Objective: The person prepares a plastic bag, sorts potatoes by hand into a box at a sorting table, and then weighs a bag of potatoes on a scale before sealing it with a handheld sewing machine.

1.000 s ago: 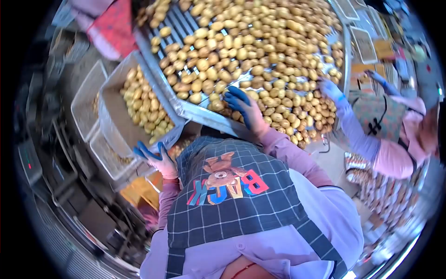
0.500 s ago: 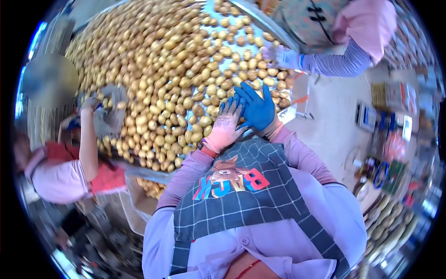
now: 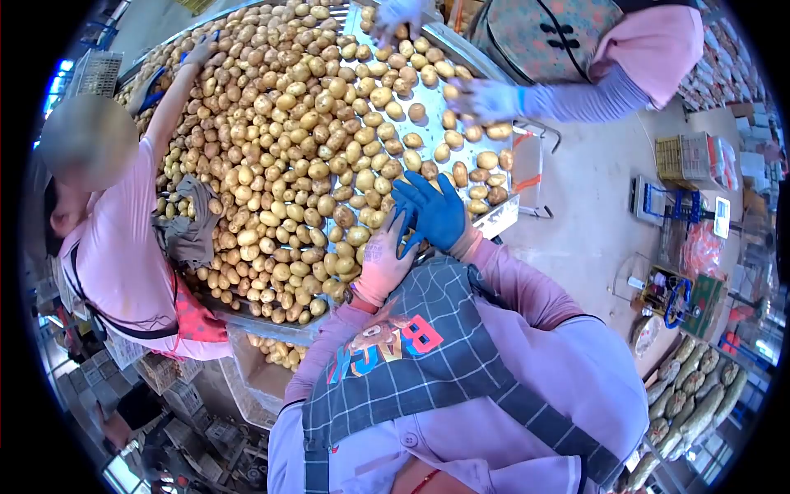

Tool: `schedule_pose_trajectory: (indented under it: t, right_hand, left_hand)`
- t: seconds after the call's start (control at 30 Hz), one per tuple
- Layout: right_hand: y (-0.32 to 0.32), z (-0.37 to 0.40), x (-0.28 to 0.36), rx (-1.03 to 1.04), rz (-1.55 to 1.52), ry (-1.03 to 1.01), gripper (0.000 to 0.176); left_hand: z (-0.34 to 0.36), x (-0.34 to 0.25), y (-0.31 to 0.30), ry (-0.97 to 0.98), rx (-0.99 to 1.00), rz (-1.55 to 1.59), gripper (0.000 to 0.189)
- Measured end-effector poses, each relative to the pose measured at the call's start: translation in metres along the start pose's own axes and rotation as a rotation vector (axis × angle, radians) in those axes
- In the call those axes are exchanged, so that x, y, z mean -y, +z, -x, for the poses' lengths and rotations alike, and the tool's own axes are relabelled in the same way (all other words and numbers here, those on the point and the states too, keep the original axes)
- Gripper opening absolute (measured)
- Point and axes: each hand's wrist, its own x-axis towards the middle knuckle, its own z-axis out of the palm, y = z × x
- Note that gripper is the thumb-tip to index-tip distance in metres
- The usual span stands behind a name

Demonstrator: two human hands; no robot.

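My left hand (image 3: 385,257), in a glove with a pale back and blue fingers, reaches up against my right hand. Its fingers look stretched out, though the right hand partly covers them. My right hand (image 3: 434,212) wears a blue glove, its fingers spread and pointing up and left over the near edge of the potatoes. The two hands touch and overlap, and I see nothing held in either. Many tan potatoes (image 3: 280,148) cover the sorting table (image 3: 424,123), with bare metal showing on the right side.
Across the table, a co-worker's gloved hand (image 3: 487,100) lies among potatoes. At left another person (image 3: 123,247) leans over, reaching far across the heap. A grey cloth (image 3: 191,222) rests on the potatoes. Below the edge stands a bin (image 3: 247,370) with potatoes; a scale (image 3: 650,202) stands right.
My hands have shifted slightly left and down, still together. The person at left has leaned forward, arm reaching up the table. Potatoes near the right edge have thinned, baring more metal.
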Motion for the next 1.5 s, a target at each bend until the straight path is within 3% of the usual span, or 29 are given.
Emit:
schedule_pose_trajectory:
  t: [0.1,0.17,0.2,0.23,0.3,0.33,0.37,0.43,0.47,0.5,0.57,0.6,0.63,0.7,0.73,0.8,0.83,0.9,0.97,1.03,1.07,1.13,1.23,1.27,1.3,1.37,1.43,1.5]
  right_hand:
    - [-0.012,0.000,-0.002,-0.065,0.855,-0.037,0.057]
    - [-0.021,0.007,-0.006,-0.096,1.414,-0.058,0.057]
    - [-0.020,0.018,-0.003,0.124,1.980,-0.144,0.054]
    - [-0.010,0.020,0.005,0.316,2.513,0.047,0.056]
    - [-0.045,0.016,0.029,0.323,2.735,-0.048,0.057]
    - [-0.048,0.005,0.037,0.208,2.800,-0.057,0.058]
    - [-0.057,-0.010,0.048,0.105,2.720,-0.054,0.056]
    - [-0.068,-0.041,0.060,-0.062,2.741,-0.303,0.057]
    - [-0.054,-0.059,0.055,-0.243,2.779,-0.341,0.058]
    - [-0.042,-0.077,0.044,-0.408,2.670,-0.430,0.059]
    - [-0.024,-0.101,0.019,-0.382,2.502,-0.622,0.060]
    - [0.000,-0.104,0.005,-0.125,2.377,-0.750,0.061]
    - [0.015,-0.100,-0.008,0.076,2.463,-0.692,0.062]
    - [0.018,-0.096,-0.018,0.399,2.618,-0.583,0.062]
    - [0.004,-0.097,-0.017,0.253,2.641,-0.519,0.061]
    - [-0.020,-0.096,-0.006,-0.079,2.516,-0.472,0.061]
    - [-0.023,-0.093,0.004,-0.119,2.509,-0.529,0.062]
    - [-0.023,-0.084,0.019,-0.123,2.480,-0.602,0.062]
    - [-0.024,-0.078,0.023,-0.130,2.431,-0.603,0.062]
    - [-0.025,-0.075,0.020,-0.144,2.378,-0.624,0.061]
    - [-0.030,-0.070,0.012,-0.096,2.475,-0.553,0.060]
    - [-0.036,-0.058,0.005,0.063,2.553,-0.396,0.059]
    - [-0.042,-0.048,0.006,0.066,2.633,-0.305,0.059]
    - [-0.041,-0.047,0.005,0.005,2.604,-0.311,0.059]
    - [-0.038,-0.046,0.002,0.005,2.603,-0.322,0.059]
    - [-0.028,-0.042,-0.001,0.074,2.543,-0.432,0.058]
    - [-0.010,-0.040,-0.002,0.145,2.510,-0.471,0.058]
    - [-0.013,-0.040,-0.003,0.058,2.454,-0.393,0.058]
  left_hand:
    - [0.004,0.003,-0.005,0.018,-0.153,0.019,0.058]
    - [0.017,0.023,-0.010,-0.080,-0.429,0.087,0.060]
    - [0.028,0.042,-0.016,-0.172,-0.495,0.142,0.064]
    - [0.042,0.064,-0.023,-0.262,-0.563,0.196,0.068]
    - [0.077,0.091,-0.031,-0.408,-0.634,-0.322,0.076]
    - [0.097,0.112,-0.028,-0.514,-0.533,-0.446,0.082]
    - [0.115,0.130,-0.014,-0.599,-0.463,-0.459,0.079]
    - [0.120,0.133,0.014,-0.645,-0.261,-0.616,0.080]
    - [0.094,0.082,0.004,-0.727,-0.127,-0.613,0.084]
    - [0.083,0.072,0.006,-0.718,-0.040,-0.664,0.088]
    - [0.068,0.073,0.014,-0.593,-0.123,-0.619,0.083]
    - [0.067,0.085,0.024,-0.431,-0.205,-0.296,0.076]
    - [0.057,0.056,0.014,-0.342,-0.171,-0.536,0.066]
    - [0.057,0.062,0.018,-0.148,-0.085,-0.283,0.055]
    - [0.061,0.064,0.019,-0.164,-0.096,-0.283,0.055]
    - [0.064,0.068,0.021,-0.137,-0.179,-0.047,0.047]
    - [0.067,0.075,0.023,-0.146,-0.191,-0.046,0.047]
    - [0.077,0.095,0.023,-0.270,-0.661,0.263,0.043]
    - [0.081,0.098,-0.006,-0.348,-0.763,0.022,0.040]
    - [0.081,0.114,-0.018,-0.428,-0.902,-0.025,0.039]
    - [0.078,0.137,-0.031,-0.502,-0.959,0.236,0.038]
    - [0.058,0.129,-0.060,-0.454,-0.833,-0.033,0.033]
    - [0.006,0.130,-0.094,-0.369,-0.617,-0.238,0.032]
    - [-0.014,0.160,-0.095,-0.397,-0.563,-0.225,0.034]
    - [-0.029,0.186,-0.087,-0.366,-0.598,-0.443,0.033]
    - [-0.058,0.189,-0.093,-0.547,-0.367,-0.527,0.033]
    - [-0.077,0.195,-0.097,-0.613,-0.292,-0.582,0.028]
    - [-0.080,0.186,-0.100,-0.636,-0.248,-0.562,0.026]
